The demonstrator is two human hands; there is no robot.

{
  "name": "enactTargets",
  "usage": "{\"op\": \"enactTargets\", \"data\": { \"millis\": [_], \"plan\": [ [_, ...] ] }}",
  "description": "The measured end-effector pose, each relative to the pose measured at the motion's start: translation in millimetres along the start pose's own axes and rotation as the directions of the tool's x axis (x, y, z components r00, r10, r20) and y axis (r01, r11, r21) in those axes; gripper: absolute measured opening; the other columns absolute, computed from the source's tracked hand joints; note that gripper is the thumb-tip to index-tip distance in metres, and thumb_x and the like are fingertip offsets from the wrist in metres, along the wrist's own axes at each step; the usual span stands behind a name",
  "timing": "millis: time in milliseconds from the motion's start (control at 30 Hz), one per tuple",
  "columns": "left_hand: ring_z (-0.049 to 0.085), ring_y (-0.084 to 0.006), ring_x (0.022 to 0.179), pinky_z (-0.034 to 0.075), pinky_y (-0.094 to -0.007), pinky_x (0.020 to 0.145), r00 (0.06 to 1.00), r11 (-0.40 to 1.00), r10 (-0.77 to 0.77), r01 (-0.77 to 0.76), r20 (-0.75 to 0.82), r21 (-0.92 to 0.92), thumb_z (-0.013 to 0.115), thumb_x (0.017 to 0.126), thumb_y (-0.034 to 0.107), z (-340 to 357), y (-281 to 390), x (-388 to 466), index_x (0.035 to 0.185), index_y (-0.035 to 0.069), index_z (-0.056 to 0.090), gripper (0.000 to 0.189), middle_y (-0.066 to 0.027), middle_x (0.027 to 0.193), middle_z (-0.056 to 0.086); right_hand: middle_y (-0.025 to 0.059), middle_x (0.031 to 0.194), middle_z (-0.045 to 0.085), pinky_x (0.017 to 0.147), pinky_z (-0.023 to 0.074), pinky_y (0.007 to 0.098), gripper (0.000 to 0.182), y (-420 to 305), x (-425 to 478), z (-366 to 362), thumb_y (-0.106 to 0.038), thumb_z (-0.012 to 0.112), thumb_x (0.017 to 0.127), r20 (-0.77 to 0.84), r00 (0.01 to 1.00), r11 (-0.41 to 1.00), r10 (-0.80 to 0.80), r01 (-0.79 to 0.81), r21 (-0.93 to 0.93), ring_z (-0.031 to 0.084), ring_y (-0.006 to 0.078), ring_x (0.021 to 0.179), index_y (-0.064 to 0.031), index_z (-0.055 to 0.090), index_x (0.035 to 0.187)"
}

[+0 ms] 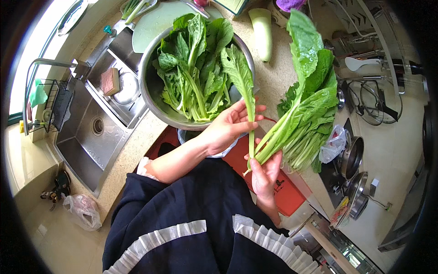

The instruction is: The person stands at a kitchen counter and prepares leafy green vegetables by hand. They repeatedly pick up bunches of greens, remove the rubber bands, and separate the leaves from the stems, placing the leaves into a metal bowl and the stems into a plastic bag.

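My right hand grips the root end of a head of leafy greens, whose long leaves reach up and to the right. Between the thumb and fingers of my left hand is the stalk of a single leaf; its base still meets the head at my right hand. Left of the leaf, a large steel bowl holds loose green leaves. Beneath the held head lies a pile of thin-stemmed greens on the counter, partly hidden by the leaves.
A steel sink with a sponge is on the left. Behind the bowl lies a glass cutting board. A pale green gourd rests at the back. Pans and a plastic bag stand right, by the stove.
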State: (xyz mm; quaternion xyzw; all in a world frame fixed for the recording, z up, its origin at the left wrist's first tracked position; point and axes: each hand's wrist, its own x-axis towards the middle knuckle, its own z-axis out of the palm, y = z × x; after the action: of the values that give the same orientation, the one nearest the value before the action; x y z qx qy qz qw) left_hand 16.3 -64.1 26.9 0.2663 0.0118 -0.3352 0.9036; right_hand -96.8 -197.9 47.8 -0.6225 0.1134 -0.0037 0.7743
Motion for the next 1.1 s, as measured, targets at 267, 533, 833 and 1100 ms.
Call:
{"op": "enactTargets", "data": {
  "millis": [267,533,833,1100],
  "plan": [
    [0.054,-0.0167,0.104,0.045,-0.0328,0.093,0.988,0.978,0.107,-0.125,0.114,0.164,0.05,0.09,-0.001,-18,36,-30,0.144,0.01,0.016,0.065,-0.0122,0.128,0.047,0.0217,0.131,0.039,0.081,0.051,0.0363,0.058,7,13,28,0.001,0.055,0.082,0.023,0.999,0.982,0.047,-0.05,0.182,0.048,0.0268,0.114,-0.0091,0.027,0.132],
    [0.056,-0.0167,0.1,0.049,-0.0327,0.086,0.929,0.9,0.344,-0.284,-0.135,0.332,0.039,0.098,0.022,-16,46,-45,0.142,0.009,0.018,0.05,-0.0103,0.114,0.053,0.0101,0.116,0.045,0.081,0.0475,0.0326,0.064,21,13,25,0.007,0.057,0.079,-0.049,0.998,0.992,0.05,-0.044,0.116,0.051,0.0183,0.096,-0.0115,0.028,0.133],
    [0.045,-0.0126,0.106,0.042,-0.0383,0.096,0.929,0.853,0.369,-0.326,-0.029,0.409,0.049,0.094,0.016,-26,56,-52,0.144,0.006,0.018,0.06,-0.0023,0.111,0.04,0.0081,0.112,0.045,0.078,0.045,0.0326,0.063,20,16,15,0.009,0.053,0.079,-0.025,1.0,0.994,-0.012,0.015,0.107,0.05,0.0172,0.093,-0.0101,0.029,0.134],
    [0.042,-0.0122,0.115,0.035,-0.0306,0.099,0.941,0.876,0.337,-0.327,0.035,0.355,0.058,0.086,-0.001,-23,63,-57,0.146,0.009,0.008,0.079,-0.0038,0.126,0.042,0.0079,0.116,0.047,0.079,0.0499,0.0334,0.058,12,19,12,0.008,0.052,0.081,-0.183,0.969,0.952,0.167,-0.11,0.287,0.056,0.0189,0.096,-0.0116,0.033,0.132]
  ]
}}
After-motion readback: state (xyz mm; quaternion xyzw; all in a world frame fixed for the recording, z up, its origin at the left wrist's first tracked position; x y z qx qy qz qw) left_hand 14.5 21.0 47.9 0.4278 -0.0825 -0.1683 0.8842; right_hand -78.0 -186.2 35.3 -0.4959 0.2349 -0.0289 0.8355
